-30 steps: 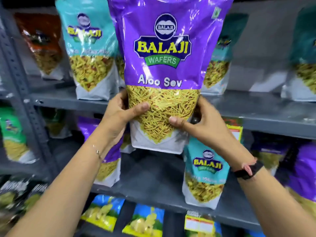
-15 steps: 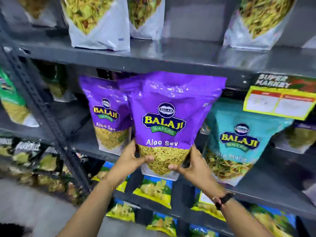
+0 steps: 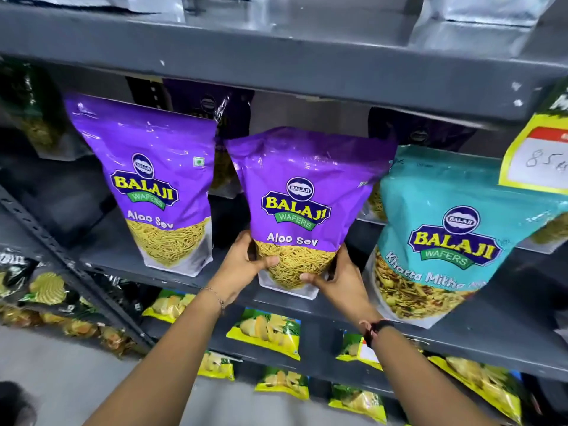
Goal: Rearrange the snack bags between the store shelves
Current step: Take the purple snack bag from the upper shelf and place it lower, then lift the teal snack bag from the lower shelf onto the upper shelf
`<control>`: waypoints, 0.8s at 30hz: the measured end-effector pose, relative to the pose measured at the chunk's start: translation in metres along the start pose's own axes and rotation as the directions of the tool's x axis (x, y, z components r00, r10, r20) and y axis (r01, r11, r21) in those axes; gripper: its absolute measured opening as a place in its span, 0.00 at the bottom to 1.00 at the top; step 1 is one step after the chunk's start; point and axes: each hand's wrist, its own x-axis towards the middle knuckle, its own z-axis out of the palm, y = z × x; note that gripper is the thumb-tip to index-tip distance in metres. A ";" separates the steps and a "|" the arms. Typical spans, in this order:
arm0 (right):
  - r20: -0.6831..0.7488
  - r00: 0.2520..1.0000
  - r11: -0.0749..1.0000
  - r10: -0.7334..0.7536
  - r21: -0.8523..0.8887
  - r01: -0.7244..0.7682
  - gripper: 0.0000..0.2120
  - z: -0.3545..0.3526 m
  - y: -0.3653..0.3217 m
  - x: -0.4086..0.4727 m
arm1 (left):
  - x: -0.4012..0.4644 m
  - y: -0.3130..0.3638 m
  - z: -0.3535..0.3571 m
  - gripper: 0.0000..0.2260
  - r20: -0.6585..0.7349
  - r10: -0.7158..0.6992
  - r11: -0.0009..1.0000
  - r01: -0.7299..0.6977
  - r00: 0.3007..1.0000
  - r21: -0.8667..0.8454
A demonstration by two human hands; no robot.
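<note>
Lowered from the upper shelf, the purple Aloo Sev bag (image 3: 310, 207) now stands on the middle shelf (image 3: 479, 330).
Left hand (image 3: 246, 262) and right hand (image 3: 333, 276) clasp its base, between another Aloo Sev bag (image 3: 153, 179) and a teal Khatta Mitha bag (image 3: 445, 241).

Grey metal shelving (image 3: 276, 53) in tiers, braced by a slotted upright (image 3: 61, 256) slanting at left. Pale grey floor (image 3: 61, 373) below. Dim between tiers, brighter toward the front.
</note>
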 end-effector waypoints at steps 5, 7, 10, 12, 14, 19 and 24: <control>-0.013 1.000 0.999 0.014 0.048 -0.013 0.42 0.001 0.007 -0.006 | -0.004 -0.003 0.003 0.32 -0.009 0.024 0.999 -0.024 1.000 -0.025; -0.033 0.999 0.998 -0.012 0.060 0.014 0.45 0.000 0.007 -0.018 | -0.009 -0.004 0.005 0.42 -0.113 0.085 0.996 -0.081 0.990 0.042; -0.107 0.991 0.996 -0.086 0.025 0.089 0.38 -0.017 -0.001 -0.047 | -0.028 0.009 0.017 0.42 -0.315 0.245 0.964 -0.197 0.917 0.177; -0.190 0.965 0.983 -0.181 -0.044 0.176 0.28 -0.037 -0.006 -0.068 | -0.044 0.021 0.034 0.35 -0.366 0.433 0.895 -0.345 0.824 0.283; -0.338 0.902 0.961 -0.267 -0.159 0.225 0.21 -0.062 -0.003 -0.082 | -0.058 0.035 0.058 0.28 -0.293 0.589 0.793 -0.467 0.753 0.392; -0.596 0.787 0.986 -0.163 -0.080 0.144 0.33 -0.125 0.018 -0.086 | -0.059 0.051 0.123 0.29 0.082 0.549 0.751 -0.535 0.832 0.388; -0.225 0.968 0.985 0.111 0.152 -0.078 0.59 -0.158 0.053 -0.063 | -0.034 0.048 0.158 0.47 0.212 0.132 0.925 -0.197 0.968 0.324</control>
